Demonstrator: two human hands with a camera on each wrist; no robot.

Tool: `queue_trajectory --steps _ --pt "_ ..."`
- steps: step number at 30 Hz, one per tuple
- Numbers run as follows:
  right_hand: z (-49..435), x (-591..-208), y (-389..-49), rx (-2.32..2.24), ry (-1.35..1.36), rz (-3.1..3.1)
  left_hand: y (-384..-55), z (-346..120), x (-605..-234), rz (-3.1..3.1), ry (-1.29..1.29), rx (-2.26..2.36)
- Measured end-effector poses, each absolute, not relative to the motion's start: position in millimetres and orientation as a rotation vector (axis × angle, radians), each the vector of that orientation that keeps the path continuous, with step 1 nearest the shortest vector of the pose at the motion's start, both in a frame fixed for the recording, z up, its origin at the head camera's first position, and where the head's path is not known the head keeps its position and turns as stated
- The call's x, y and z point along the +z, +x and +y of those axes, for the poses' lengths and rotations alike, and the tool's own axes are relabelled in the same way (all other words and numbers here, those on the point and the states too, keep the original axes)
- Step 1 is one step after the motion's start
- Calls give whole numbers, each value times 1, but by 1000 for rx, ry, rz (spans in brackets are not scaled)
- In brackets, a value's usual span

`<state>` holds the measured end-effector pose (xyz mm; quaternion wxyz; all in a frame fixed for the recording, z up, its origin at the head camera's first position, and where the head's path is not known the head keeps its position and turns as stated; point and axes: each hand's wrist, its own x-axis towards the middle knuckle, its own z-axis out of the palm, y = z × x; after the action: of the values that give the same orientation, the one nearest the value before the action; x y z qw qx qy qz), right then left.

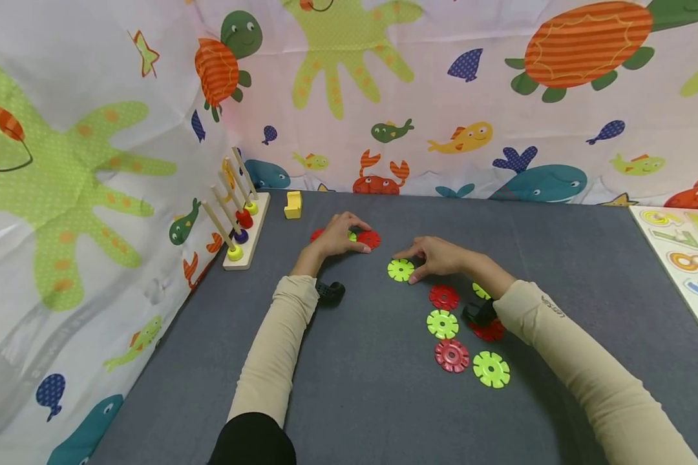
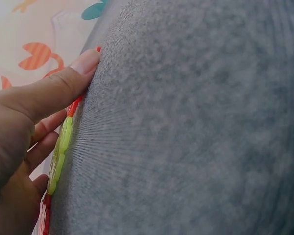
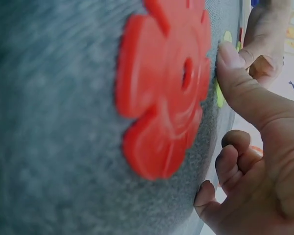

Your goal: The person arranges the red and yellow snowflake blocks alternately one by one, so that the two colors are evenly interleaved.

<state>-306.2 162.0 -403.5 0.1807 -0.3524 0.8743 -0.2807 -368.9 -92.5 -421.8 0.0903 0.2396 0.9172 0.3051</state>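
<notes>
In the head view my left hand [image 1: 338,236] holds a red notched plastic disc [image 1: 370,239] between thumb and fingers, flat on the table. A green disc [image 1: 351,237] and another red disc [image 1: 317,235] lie in line with it, partly behind that hand. The left wrist view shows the thumb on the red disc's edge, with the green disc [image 2: 61,154] beside it. My right hand [image 1: 439,256] has its thumb and index finger at opposite edges of a green disc [image 1: 401,270], just right of the row. A red disc [image 3: 161,88] looms close in the right wrist view.
Several loose discs, such as a red one [image 1: 444,297] and a green one [image 1: 491,369], lie near my right forearm. A wooden peg stand [image 1: 245,252] with coloured rings and a yellow block [image 1: 293,205] stand back left. A number board [image 1: 683,258] lies far right.
</notes>
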Motion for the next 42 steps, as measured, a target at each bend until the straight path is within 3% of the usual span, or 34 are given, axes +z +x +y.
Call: queue_trajectory --steps 14,33,42 --pt "163 -404 -308 -892 -989 2477 -369 -95 -424 2719 679 906" --pt "154 -407 -338 -959 -612 2803 -366 -95 -424 2697 642 963" --pt "146 -410 -343 -940 -594 2809 -367 -93 -423 2699 635 973"
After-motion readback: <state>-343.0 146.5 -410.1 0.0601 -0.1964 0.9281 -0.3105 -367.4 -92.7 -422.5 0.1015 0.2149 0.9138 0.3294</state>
